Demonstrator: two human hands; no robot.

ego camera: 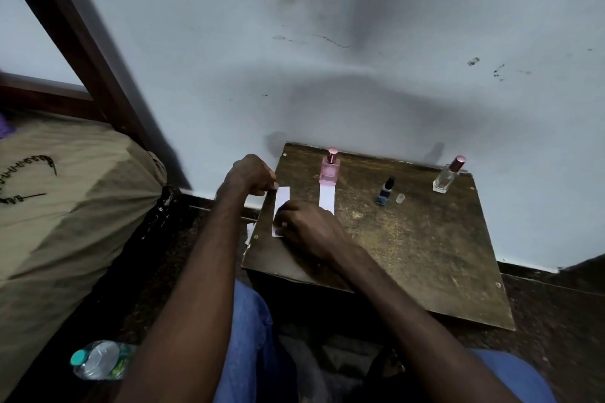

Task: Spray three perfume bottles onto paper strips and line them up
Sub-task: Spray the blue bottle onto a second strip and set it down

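Pale scuffed wall (327, 42) behind everything. One olive cloth bag (65, 199) at left with black stitched writing, not readable. One dark wooden frame (75, 33) above it. One worn wooden table (425, 255) against the wall, with the person's blue-jeaned knees below it. Two bare hands, both at the table's left side. One plastic water bottle (98, 359) with a teal cap lies on the floor lower left, label unreadable. Three perfume bottles, all upright on the far half of the table: pink bottle (329, 168) with a pink cap, clear bottle (447, 177) with a pink cap at far right, and a small dark blue bottle (386, 191) between them, uncapped. No brand legible on any. Two white paper strips: second strip (326, 198) lies flat, its far end touching the pink bottle's base; left strip (282, 198) lies near the table's left edge, between the hands. Left hand (252, 175) has its fingers curled, pinching the left strip's far corner. Right hand (307, 226) has its fingertips bent down onto the near end; pinch or press, cannot tell. One tiny clear cap (400, 198) stands just beside the blue bottle.
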